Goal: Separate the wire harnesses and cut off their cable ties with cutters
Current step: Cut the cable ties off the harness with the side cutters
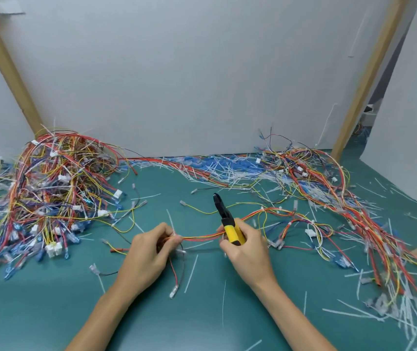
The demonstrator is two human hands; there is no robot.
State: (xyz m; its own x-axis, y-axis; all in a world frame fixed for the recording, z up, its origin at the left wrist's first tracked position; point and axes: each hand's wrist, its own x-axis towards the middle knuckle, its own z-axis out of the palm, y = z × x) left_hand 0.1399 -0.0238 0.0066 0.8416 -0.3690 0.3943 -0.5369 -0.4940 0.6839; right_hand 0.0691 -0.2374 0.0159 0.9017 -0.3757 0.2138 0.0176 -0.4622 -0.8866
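Observation:
A thin wire harness (202, 238) of red, orange and yellow wires stretches between my hands just above the green table (202, 312). My left hand (149, 252) pinches its left end, where a white cable tie (170, 222) sticks up. My right hand (245, 249) grips the yellow handles of the cutters (223, 215), whose black jaws point up and away, and its fingers also hold the harness. The harness runs on to the right into loose wires (291, 219).
A big tangled pile of harnesses (50, 193) lies at the left. Another heap (341, 198) spreads along the right side. Cut white cable ties (227, 171) litter the back edge and the table. White panels with wooden posts (364, 79) close the back.

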